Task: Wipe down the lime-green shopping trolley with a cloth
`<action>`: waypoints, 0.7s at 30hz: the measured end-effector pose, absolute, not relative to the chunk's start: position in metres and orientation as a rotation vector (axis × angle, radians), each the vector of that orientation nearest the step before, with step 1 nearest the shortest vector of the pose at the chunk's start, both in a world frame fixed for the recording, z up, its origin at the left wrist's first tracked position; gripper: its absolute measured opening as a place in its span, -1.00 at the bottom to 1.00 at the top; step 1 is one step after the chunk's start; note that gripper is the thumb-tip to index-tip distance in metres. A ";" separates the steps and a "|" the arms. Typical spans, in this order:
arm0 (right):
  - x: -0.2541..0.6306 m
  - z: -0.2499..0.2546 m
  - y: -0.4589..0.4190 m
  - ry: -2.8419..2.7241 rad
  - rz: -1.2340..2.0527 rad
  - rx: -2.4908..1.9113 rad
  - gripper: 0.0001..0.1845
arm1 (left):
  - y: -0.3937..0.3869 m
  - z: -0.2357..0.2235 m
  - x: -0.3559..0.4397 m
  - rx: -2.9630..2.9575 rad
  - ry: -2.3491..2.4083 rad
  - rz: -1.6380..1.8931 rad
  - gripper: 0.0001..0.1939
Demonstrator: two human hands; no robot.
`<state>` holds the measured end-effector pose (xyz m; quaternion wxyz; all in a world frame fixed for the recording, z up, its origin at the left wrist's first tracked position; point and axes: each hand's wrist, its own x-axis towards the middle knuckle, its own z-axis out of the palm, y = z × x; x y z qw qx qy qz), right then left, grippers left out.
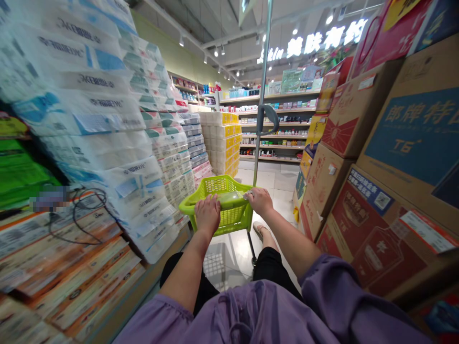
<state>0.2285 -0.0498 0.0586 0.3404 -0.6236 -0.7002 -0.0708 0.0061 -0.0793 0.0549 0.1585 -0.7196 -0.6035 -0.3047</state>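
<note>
A lime-green shopping cart (233,220) with a perforated plastic basket stands right in front of me. My left hand (208,212) is closed over the left part of its handle bar (231,197). At the bar's right end, my right hand (260,200) is wrapped round the handle. A tall metal pole (256,153) rises just beyond my right hand, with a grey curved grip (269,119) on it. Whether the pole is fixed to the cart I cannot tell. The inside of the basket is mostly hidden.
White tissue packs (93,95) are piled high on the left, above orange-edged packs (89,282) with a black cable (77,234). Cardboard boxes (380,229) line the right side. A tiled floor (283,184) leads between them to stocked shelves (276,131).
</note>
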 end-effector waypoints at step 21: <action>0.180 0.042 -0.091 -1.966 -0.315 -1.032 -0.67 | -0.091 0.055 0.012 -2.232 -1.475 -0.931 -0.60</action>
